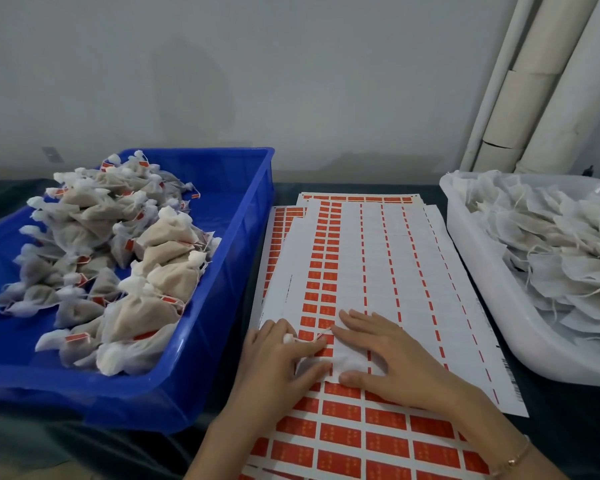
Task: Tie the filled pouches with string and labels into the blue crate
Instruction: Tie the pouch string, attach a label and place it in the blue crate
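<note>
Sheets of red paper labels [361, 434] lie under both hands. Small white fabric pouch [347, 358] rests crosswise on them, neck pointing left. Its gathered neck is pinched by the left hand [281, 362]; the right hand [388, 355] presses it flat, fingers spread. Big blue plastic crate [84, 393] stands leftward, so the left hand is nearer.

The counter [32, 445] has a dark, slightly glossy covering, wrinkled at the near left corner. Its far edge meets a grey wall. Three items lie directly on it:

1. A rectangular blue plastic crate [194, 386] on the left side.
2. A stack of overlapping white paper sheets printed with rows of red rectangular labels [378, 254], at centre, just beside the crate.
3. A rectangular white translucent plastic tray [482, 271] on the right side, with a narrow strip of dark covering between it and the sheets.
</note>
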The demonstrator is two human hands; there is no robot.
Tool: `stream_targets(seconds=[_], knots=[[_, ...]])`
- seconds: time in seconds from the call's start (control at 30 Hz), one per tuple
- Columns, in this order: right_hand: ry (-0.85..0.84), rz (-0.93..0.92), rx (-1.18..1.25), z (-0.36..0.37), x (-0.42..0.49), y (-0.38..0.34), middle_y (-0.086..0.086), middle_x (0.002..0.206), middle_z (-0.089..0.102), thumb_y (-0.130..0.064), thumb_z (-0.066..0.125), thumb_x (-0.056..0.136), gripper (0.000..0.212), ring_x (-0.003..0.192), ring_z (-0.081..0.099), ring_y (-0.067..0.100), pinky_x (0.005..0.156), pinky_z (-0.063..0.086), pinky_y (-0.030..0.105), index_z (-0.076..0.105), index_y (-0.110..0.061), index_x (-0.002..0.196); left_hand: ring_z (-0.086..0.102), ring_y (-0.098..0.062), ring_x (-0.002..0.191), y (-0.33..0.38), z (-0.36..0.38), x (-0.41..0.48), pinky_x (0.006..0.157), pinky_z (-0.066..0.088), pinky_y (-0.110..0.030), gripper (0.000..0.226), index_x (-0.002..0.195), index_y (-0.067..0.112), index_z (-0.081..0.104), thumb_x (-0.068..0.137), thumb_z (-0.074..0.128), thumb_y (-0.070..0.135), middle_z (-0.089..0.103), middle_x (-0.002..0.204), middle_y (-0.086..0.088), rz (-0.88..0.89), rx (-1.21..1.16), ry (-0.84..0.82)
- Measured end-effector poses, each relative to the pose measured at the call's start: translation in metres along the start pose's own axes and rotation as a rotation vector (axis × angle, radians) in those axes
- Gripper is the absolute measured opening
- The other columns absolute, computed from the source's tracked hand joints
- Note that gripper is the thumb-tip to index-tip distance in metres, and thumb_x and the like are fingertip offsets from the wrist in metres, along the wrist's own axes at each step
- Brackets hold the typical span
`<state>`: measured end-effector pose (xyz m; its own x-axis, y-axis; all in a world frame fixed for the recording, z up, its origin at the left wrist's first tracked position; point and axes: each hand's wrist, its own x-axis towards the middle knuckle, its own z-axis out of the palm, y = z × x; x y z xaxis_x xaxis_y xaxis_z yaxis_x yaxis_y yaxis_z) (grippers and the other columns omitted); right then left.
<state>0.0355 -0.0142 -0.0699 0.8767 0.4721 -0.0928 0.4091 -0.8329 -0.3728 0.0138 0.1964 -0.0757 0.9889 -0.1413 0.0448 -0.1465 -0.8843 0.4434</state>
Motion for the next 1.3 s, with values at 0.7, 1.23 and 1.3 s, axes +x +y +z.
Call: stream_targets(seconds=[0.7, 1.23, 1.3], knots=[[0.017, 0.004, -0.001, 0.0007, -0.0020, -0.0012, -0.049, 0.129, -0.016, -0.082, 0.034, 0.075, 0.055, 0.128, -0.016, -0.013, 0.107, -0.005, 0.029, 0.006, -0.073, 0.121, 0.029, 0.007, 0.096, 0.0016, -0.0039, 0.0055, 0.088, 0.021, -0.007, 0.040, 0.116, 0.043, 0.063, 0.087, 0.042, 0.060, 0.052, 0.115, 0.023, 0.291, 0.032, 0.073], [0.008, 0.022, 0.004, 0.0008, -0.0030, -0.0014, -0.047, 0.131, -0.016, -0.085, 0.031, 0.072, 0.058, 0.129, -0.017, -0.012, 0.107, -0.006, 0.030, 0.005, -0.073, 0.122, 0.047, 0.001, 0.101, -0.0013, -0.0075, 0.0104, 0.094, 0.045, -0.022, 0.033, 0.099, 0.041, 0.070, 0.076, 0.057, 0.061, 0.048, 0.095, 0.031, 0.162, -0.220, 0.082], [0.008, 0.018, 0.010, 0.0008, -0.0030, -0.0008, -0.048, 0.130, -0.016, -0.086, 0.030, 0.071, 0.057, 0.129, -0.017, -0.012, 0.108, -0.006, 0.031, 0.005, -0.074, 0.121, 0.046, 0.001, 0.103, -0.0004, -0.0077, 0.0097, 0.096, 0.043, -0.021, 0.033, 0.098, 0.044, 0.069, 0.074, 0.059, 0.064, 0.047, 0.097, 0.033, 0.166, -0.213, 0.066]])
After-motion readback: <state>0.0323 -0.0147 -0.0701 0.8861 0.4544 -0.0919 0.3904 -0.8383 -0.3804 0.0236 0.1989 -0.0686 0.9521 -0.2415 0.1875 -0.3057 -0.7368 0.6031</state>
